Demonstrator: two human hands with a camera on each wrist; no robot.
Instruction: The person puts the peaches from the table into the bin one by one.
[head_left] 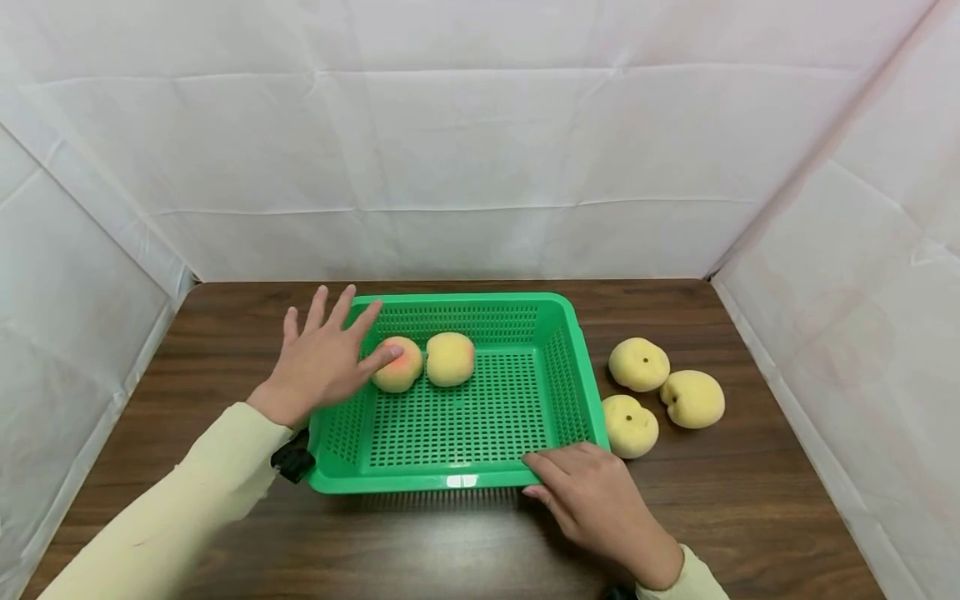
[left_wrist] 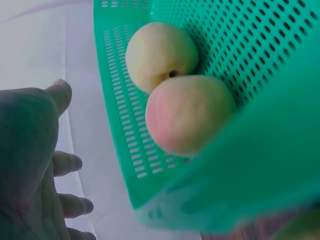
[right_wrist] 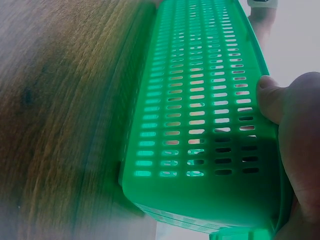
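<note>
Gripping green basket rim, right hand (left hand spread near peaches)

The basket is green, peaches yellow, two pink-tinged, the table streaked brown.

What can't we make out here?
Head: green basket, part of left rim hidden by left hand.
Head: part of leftmost peach, behind that hand.
Head: right sleeve, cut off at bottom.
Left wrist: green basket's foreground wall, blurred.
Right wrist: right hand, cut off by right edge.
</note>
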